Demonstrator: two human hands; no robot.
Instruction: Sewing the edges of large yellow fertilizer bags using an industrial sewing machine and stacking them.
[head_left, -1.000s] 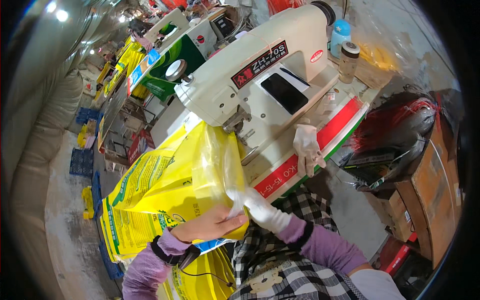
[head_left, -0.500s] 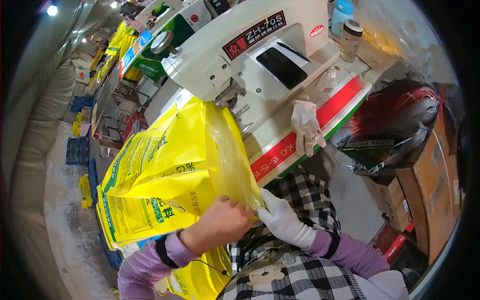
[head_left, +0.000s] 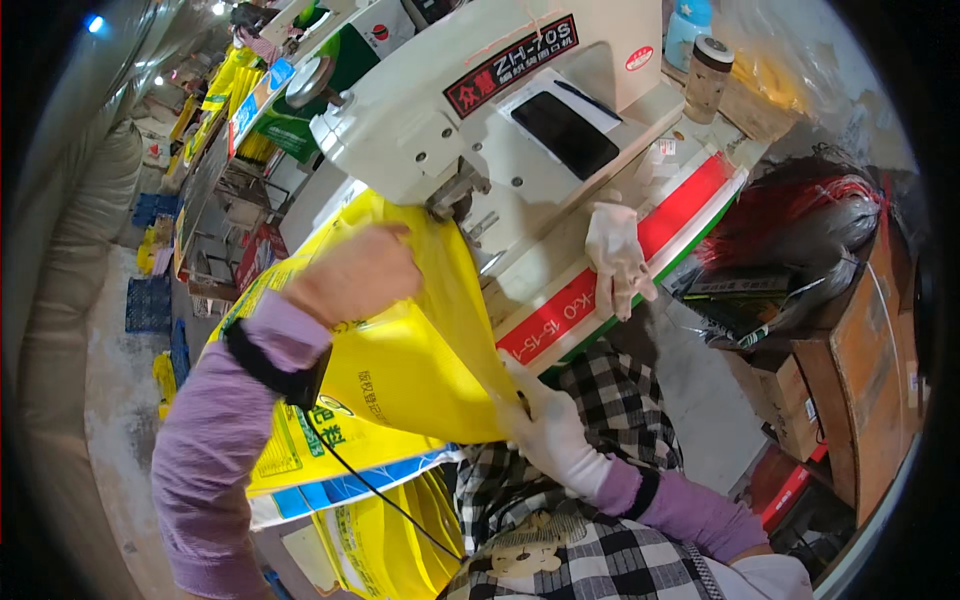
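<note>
A large yellow woven bag with green print lies spread on the work surface, its upper edge under the head of a cream sewing machine. My right hand, in a white glove, pinches the bag's near right corner beside the table edge. Bare and blurred by motion, my left hand is over the upper part of the bag, close to the machine head. Its fingers are too smeared to read, and the forearm covers the bag's left side. More yellow bags hang or lie below, by my lap.
On the machine bed lie a black phone and a pen. An empty white glove drapes over the red-striped table edge. A lidded jar and blue bottle stand behind. Cardboard boxes are at right.
My left hand has left the corner beside my right hand and moved up and left across the bag toward the machine head. My right hand keeps its hold on the corner.
</note>
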